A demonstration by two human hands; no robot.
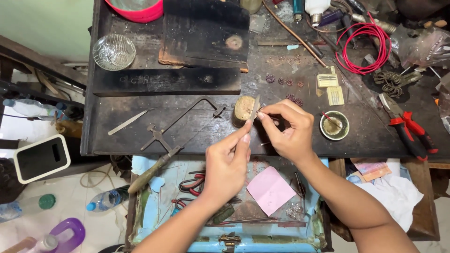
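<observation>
My left hand point(228, 161) comes up from below with its fingers pressed around the handle of a thin grey metal file point(253, 110), forefinger laid along it, so that the blade slants up and to the right. My right hand point(289, 130) sits just beside it, thumb and forefinger pinched tight on a tiny metal piece point(260, 111) too small for me to make out; the other fingers curl under. The file's tip meets that piece right at my right fingertips point(263, 115), and both rest against a short round wooden peg point(243, 110) that stands on the front part of the dark, scarred wooden workbench point(197, 84).

To the left of the peg a jeweller's saw frame with a wooden handle point(174, 140) lies slantwise, its handle hanging over the bench edge, and a slim pair of steel tweezers point(127, 122) lies further left. A clear cut-glass bowl point(114, 51) stands near the back left corner. Small dark flower-shaped metal pieces point(284, 81) are scattered just behind my hands. To the right of my right hand stands a small round dish with pale paste and a red-tipped stick point(334, 125); beyond it lie red-handled pliers point(408, 130), and a coil of red wire point(363, 48) lies near the back.

Beneath my wrists an open light-blue drawer point(150, 206) holds a pink slip of paper point(270, 189) and red-handled cutters point(193, 183).
</observation>
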